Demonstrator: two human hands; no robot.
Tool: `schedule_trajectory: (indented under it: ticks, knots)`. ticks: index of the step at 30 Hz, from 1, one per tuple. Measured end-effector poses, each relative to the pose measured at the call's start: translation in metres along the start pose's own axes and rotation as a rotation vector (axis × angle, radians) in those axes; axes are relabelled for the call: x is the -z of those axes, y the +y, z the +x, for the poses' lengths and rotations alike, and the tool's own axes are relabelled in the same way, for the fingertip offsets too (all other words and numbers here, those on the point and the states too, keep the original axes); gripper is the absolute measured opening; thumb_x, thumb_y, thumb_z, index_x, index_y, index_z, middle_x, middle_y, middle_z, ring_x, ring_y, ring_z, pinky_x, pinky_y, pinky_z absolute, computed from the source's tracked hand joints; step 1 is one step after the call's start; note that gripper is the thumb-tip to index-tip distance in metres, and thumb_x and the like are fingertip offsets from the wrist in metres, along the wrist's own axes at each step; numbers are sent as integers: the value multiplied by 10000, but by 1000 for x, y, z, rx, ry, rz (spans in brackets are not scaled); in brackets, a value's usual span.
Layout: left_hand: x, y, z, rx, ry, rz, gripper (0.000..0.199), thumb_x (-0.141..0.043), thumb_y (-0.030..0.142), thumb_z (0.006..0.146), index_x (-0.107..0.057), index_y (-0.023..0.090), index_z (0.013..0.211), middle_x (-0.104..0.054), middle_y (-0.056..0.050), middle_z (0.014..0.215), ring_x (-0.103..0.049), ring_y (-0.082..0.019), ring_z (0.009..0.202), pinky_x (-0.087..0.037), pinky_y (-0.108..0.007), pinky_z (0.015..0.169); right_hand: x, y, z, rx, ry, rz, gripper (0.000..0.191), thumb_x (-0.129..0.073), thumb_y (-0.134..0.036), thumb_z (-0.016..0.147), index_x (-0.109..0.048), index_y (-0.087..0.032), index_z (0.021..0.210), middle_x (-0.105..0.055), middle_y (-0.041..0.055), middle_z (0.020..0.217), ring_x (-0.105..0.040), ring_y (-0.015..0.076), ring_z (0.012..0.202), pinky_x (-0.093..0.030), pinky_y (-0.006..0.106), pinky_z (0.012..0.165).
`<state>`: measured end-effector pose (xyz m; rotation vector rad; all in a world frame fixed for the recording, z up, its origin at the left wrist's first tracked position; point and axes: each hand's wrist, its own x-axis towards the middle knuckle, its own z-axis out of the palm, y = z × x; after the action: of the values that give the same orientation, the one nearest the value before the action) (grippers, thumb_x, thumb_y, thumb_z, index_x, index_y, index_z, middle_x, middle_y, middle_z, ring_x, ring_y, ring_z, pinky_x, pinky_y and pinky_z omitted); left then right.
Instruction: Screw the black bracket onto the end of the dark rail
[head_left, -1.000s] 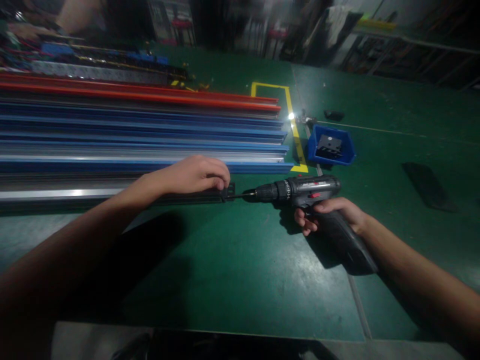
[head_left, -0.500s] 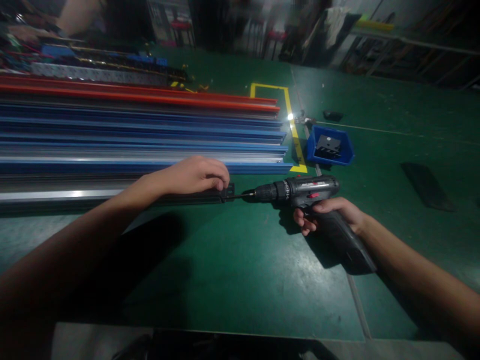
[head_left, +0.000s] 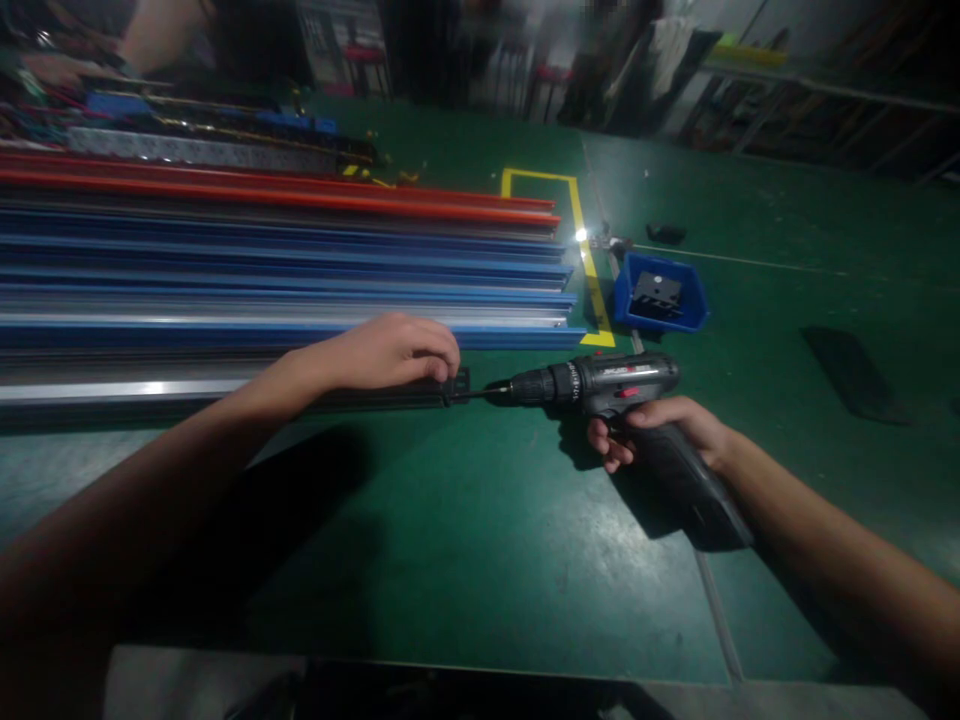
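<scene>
left hand: the left hand (head_left: 390, 348) is curled nearly closed; the end bracket (head_left: 463, 380) is held at its fingertips.
right hand: the right hand (head_left: 675, 420) is wrapped around the grip of the drill (head_left: 626, 375); whether the trigger is pressed cannot be told.
drill: laid level above the surface (head_left: 487, 540), with the bit (head_left: 480, 393) aimed at the bracket.
near profile: the dark and silver profile (head_left: 150, 385) is laid nearest the person, the end bracket at its right end.
done: the bracket is placed at the profile end and the bit is brought up to it.
left: fastening is judged incomplete; the fastener is hidden, so its depth cannot be told. on the blue profiles (head_left: 300, 283) and the orange profile (head_left: 300, 192), no such bracket is made out at the right ends.
bin: the blue bin (head_left: 699, 300) is located beyond the drill; a dark plate (head_left: 660, 288) is contained in it.
count: drill, one; bit, one; held bracket, one; blue bin, one; orange profile, apparently one; blue profiles, several, the exact number obscured by overlapping edges; plates in the bin, at least one.
co-worker: a hand (head_left: 60, 70) is seen at the far left.
</scene>
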<state>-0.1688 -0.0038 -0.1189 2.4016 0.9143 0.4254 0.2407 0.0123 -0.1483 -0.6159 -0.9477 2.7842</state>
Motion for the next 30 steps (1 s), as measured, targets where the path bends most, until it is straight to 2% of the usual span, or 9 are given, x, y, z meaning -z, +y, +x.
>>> schedule_trajectory:
  ticks: [30]
  knots:
    - [0, 2, 1, -1, 9, -3, 197, -564, 240, 993, -755, 223, 953, -770, -9, 1017, -697, -136, 913, -478, -236, 852, 0, 4, -2, 52, -1, -83, 328, -690, -205, 886, -730, -2, 1140, -748, 161, 1072, -708, 177, 864, -606, 343, 921]
